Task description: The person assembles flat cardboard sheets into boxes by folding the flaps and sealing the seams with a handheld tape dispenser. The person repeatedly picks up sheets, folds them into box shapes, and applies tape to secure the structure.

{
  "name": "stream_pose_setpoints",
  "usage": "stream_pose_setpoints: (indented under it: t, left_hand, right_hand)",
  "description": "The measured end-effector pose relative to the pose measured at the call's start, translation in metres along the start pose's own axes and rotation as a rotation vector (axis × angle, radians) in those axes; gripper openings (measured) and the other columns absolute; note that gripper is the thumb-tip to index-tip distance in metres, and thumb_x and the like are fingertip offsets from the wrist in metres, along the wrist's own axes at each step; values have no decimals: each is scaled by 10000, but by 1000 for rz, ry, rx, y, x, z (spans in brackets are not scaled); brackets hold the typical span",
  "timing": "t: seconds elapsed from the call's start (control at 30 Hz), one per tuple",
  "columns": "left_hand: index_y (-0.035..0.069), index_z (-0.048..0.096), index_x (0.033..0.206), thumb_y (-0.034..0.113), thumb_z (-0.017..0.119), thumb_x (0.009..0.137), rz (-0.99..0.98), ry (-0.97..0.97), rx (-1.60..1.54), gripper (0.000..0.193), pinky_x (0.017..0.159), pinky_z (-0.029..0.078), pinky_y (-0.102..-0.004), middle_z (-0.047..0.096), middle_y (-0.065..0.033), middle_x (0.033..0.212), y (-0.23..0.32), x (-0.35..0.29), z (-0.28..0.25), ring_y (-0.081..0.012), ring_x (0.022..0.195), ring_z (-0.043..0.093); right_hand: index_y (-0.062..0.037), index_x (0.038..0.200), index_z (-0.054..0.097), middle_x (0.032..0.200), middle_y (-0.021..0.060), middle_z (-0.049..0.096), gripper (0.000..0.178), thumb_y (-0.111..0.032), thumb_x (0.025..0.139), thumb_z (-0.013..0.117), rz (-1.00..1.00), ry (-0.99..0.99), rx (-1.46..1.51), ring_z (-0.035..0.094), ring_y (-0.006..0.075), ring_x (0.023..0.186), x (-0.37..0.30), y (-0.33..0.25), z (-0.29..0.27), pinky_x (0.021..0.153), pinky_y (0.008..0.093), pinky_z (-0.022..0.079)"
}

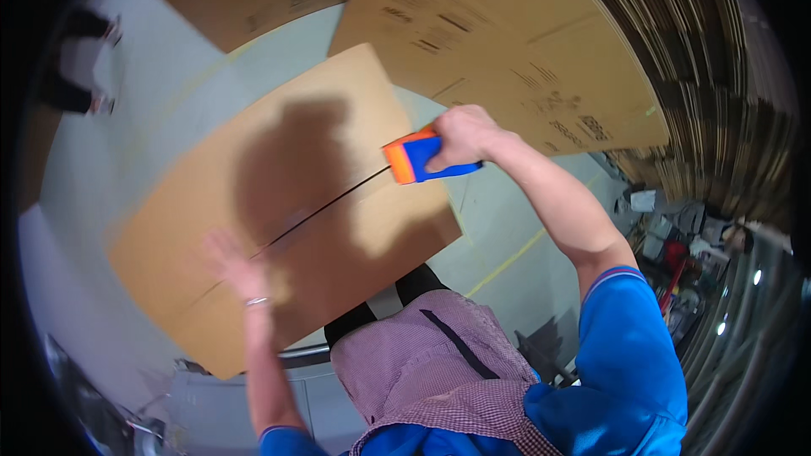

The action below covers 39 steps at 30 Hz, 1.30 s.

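A large brown cardboard box (372,89) lies in front of me, with a dark seam running between its closed top flaps. My right hand (465,137) is closed round an orange and blue tape dispenser (412,158), at the right end of the seam by the box's edge. Toward the seam's other end, my left hand (236,265) is over the cardboard with its fingers spread, smeared by motion. Whether its palm touches the box I cannot tell. The shadow of my head and arms falls across the flaps.
Big cardboard sheets or boxes (507,51) stand beyond the box, with a tall stack of flattened cartons (701,59) at the right. Cluttered items (676,245) lie below that stack. Another person's legs and shoes (101,101) show at far left. Yellow lines (507,262) mark the floor.
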<state>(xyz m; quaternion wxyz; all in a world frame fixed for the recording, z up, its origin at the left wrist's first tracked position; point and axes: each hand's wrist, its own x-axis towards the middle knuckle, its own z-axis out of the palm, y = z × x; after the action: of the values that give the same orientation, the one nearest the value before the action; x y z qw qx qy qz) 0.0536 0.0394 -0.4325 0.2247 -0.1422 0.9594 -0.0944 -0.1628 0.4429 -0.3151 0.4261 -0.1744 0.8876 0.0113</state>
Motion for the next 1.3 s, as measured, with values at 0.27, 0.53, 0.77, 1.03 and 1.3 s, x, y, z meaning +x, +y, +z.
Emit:
stream_pose_setpoints:
  t: [0.27,0.53,0.77,1.03,1.3]
  left_hand:
    - [107,266,1493,454,647,775,427,128,-305,884,1110,37,-647,126,-170,1577,229,7,-72,-354,1459,93]
    - [96,200,1509,452,627,821,501,210,-275,885,1095,30,-661,114,-213,1569,233,6,-90,-409,1449,81]
    - [117,140,1527,594,448,890,572,351,-291,853,1097,-15,-648,66,-203,1580,233,7,-68,-399,1457,39]
    - [103,167,1522,452,589,866,440,154,-247,854,1116,36,-627,63,-201,1580,217,9,-120,-404,1455,35]
    - [85,95,1526,502,548,893,253,143,-187,884,1111,69,-633,18,-218,1577,184,109,-131,-402,1456,-4]
  right_hand:
    - [-50,986,676,919,169,688,530,-442,640,765,-157,-102,119,651,330,889,-25,145,-29,760,410,519]
    - [-88,809,722,832,133,701,370,-428,665,694,177,21,45,683,284,810,-24,203,7,729,375,542]
    - [-97,874,697,854,76,706,285,-355,756,678,228,132,-15,687,235,814,62,109,153,759,359,507]
    - [-96,875,672,806,117,692,179,-241,836,575,327,414,298,679,269,811,29,70,93,797,396,441]
    - [-23,925,636,852,145,674,532,-451,641,773,325,670,939,655,338,841,67,44,16,789,427,490]
